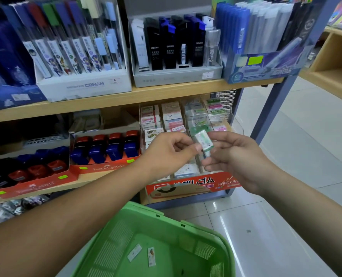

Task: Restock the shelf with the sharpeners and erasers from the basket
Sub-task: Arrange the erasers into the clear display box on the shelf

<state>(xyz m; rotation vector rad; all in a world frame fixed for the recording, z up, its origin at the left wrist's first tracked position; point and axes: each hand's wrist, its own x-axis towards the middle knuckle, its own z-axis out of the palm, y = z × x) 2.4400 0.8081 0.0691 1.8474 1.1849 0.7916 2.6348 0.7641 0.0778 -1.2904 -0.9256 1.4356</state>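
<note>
A small green-and-white wrapped eraser is held in front of the eraser display on the lower shelf. My left hand pinches its left end, and my right hand pinches its right end from the other side. Below, the green basket sits on the floor with two small erasers, one white and one with a picture, lying on its bottom. Red and blue sharpeners fill Faber-Castell trays to the left of the erasers.
The upper shelf carries boxes of pencil leads and pens. A grey metal shelf post stands at the right, with a tiled floor beyond it. Another wooden shelf unit is at far right.
</note>
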